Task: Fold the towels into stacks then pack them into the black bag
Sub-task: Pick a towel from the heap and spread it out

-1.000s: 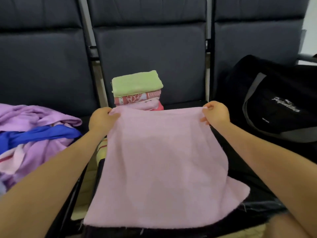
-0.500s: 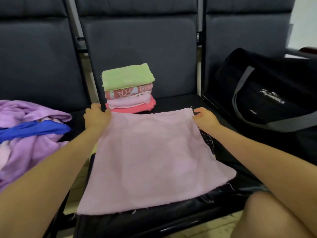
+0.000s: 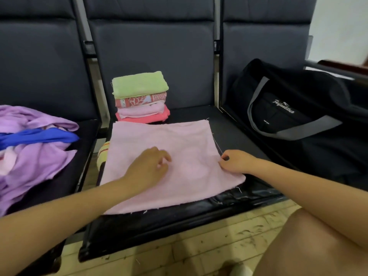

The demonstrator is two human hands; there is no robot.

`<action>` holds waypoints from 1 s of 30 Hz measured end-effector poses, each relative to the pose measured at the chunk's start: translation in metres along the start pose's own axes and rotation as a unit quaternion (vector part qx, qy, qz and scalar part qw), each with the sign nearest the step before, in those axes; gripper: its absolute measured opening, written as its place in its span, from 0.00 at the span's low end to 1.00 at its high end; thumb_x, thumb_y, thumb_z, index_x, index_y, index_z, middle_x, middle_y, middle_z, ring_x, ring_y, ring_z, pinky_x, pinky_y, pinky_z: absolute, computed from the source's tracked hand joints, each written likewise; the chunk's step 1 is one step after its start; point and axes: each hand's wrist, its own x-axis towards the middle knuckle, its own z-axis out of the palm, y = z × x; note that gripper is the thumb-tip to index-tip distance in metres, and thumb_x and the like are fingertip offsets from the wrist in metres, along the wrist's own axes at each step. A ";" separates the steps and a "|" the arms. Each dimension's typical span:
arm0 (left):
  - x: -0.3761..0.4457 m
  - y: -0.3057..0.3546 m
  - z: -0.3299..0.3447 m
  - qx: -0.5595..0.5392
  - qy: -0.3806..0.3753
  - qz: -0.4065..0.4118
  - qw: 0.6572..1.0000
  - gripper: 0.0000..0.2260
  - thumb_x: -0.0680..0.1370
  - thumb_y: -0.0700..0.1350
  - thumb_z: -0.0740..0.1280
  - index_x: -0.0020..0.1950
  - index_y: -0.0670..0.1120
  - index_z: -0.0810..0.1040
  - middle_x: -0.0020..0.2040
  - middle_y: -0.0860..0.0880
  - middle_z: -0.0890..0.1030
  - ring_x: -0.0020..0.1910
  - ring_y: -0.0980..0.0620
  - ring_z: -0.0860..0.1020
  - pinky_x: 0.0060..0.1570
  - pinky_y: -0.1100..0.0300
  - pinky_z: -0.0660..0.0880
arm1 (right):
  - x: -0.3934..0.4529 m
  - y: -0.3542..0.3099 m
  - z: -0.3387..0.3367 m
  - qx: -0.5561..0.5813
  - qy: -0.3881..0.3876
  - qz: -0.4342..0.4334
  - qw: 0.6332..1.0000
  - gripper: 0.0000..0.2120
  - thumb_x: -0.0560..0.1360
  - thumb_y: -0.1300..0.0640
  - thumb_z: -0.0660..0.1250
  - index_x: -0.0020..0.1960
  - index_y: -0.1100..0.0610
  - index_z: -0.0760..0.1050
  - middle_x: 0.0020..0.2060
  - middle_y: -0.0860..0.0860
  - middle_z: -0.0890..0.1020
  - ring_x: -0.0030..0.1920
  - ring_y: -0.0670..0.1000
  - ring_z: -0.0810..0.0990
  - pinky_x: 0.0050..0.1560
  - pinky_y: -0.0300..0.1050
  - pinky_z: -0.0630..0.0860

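The pink towel (image 3: 167,162) lay flat on the middle seat of the bench (image 3: 229,124), so the folding step was just starting, with a stack of 4 folded towels (image 3: 140,97) touching its far edge at 12 o'clock. The left hand (image 3: 148,169) rested on the towel's middle with its fingers loosely curled and holding nothing, while the right hand (image 3: 237,161) pinched the towel's edge at 3 o'clock. The next move probably called for lifting that edge over toward 9 o'clock; the black bag (image 3: 294,116) waited at 2 o'clock, and loose towels (image 3: 33,144) sat at 9 o'clock.
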 end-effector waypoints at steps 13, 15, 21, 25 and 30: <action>-0.061 0.015 0.015 0.040 -0.079 0.091 0.992 0.30 0.72 0.68 0.47 0.63 0.54 0.73 0.54 0.58 0.70 0.53 0.57 0.68 0.50 0.64 0.65 | -0.035 -0.008 -0.001 0.152 -0.036 -0.066 0.985 0.23 0.77 0.58 0.65 0.71 0.54 0.68 0.65 0.51 0.72 0.59 0.48 0.72 0.54 0.36 0.65; -0.061 0.017 0.015 0.043 -0.075 0.083 0.993 0.31 0.71 0.70 0.47 0.62 0.55 0.73 0.53 0.58 0.70 0.53 0.58 0.68 0.51 0.64 0.65 | -0.035 0.002 -0.003 0.131 0.005 -0.085 0.988 0.21 0.76 0.58 0.67 0.68 0.55 0.71 0.64 0.51 0.74 0.61 0.48 0.73 0.55 0.36 0.65; -0.059 0.021 0.018 0.065 -0.087 0.065 0.992 0.34 0.67 0.74 0.47 0.63 0.56 0.70 0.52 0.59 0.66 0.52 0.58 0.66 0.50 0.61 0.68 | -0.041 0.025 0.001 0.035 0.045 -0.071 0.996 0.17 0.76 0.55 0.66 0.65 0.54 0.74 0.63 0.50 0.77 0.62 0.51 0.75 0.57 0.38 0.67; -0.060 0.020 0.018 0.078 -0.081 0.064 0.992 0.31 0.69 0.72 0.48 0.62 0.56 0.71 0.53 0.56 0.69 0.53 0.55 0.68 0.51 0.58 0.71 | -0.050 0.015 0.003 -0.082 0.088 -0.075 0.990 0.25 0.76 0.54 0.63 0.72 0.52 0.65 0.63 0.53 0.73 0.61 0.55 0.71 0.56 0.49 0.73; -0.066 0.025 0.022 0.108 -0.007 0.132 0.985 0.20 0.75 0.65 0.53 0.48 0.51 0.74 0.45 0.53 0.72 0.45 0.51 0.71 0.39 0.55 0.73 | -0.058 -0.012 -0.003 -0.103 0.164 -0.171 0.966 0.16 0.75 0.43 0.65 0.58 0.50 0.75 0.50 0.49 0.71 0.54 0.50 0.69 0.55 0.49 0.72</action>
